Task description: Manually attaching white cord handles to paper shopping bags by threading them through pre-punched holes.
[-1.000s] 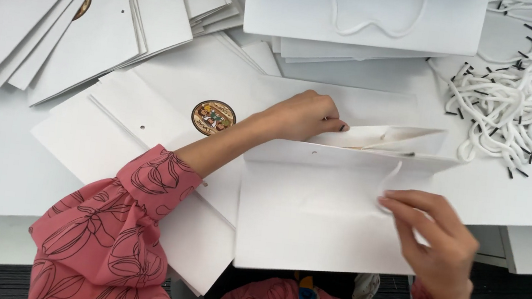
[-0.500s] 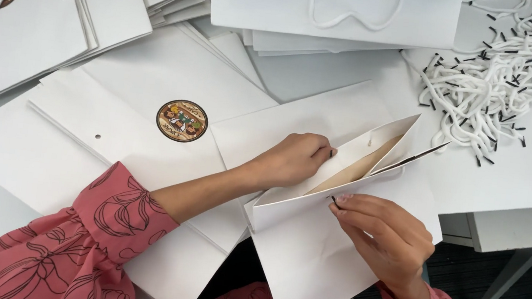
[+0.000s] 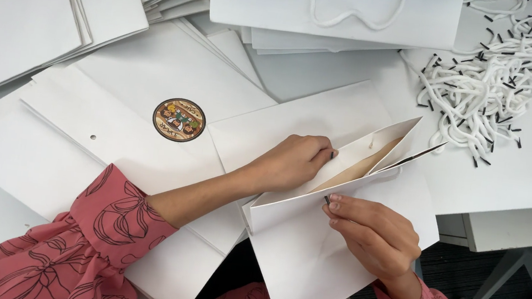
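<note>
The open white paper bag (image 3: 329,243) lies tilted across the front edge of the bench (image 3: 522,185), its mouth facing up and to the right. The left hand (image 3: 291,162) reaches inside the mouth, fingers curled and pinching what looks like a black cord tip against the inner wall. The right hand (image 3: 370,231) rests on the outer face just below the rim, thumb and forefinger pinched on a small black tip at the hole. A second cord end shows as a short white stub through the far wall, beyond the left hand.

Procedure for the step in hand, as judged from this view:
1. Keep the left hand bracing the wall from inside so the paper does not buckle around the hole.
2. Guide the tip straight through; an angled push is likely to tear the hole.
3. Draw slack evenly so both ends match.

Beyond the right hand, to the right, a heap of white cord handles (image 3: 514,84) with black tips lies within reach. Beyond the left hand sits a flat bag with a round sticker (image 3: 178,119), with stacks of flat bags (image 3: 47,18) further left and a finished bag (image 3: 335,7) straight ahead
</note>
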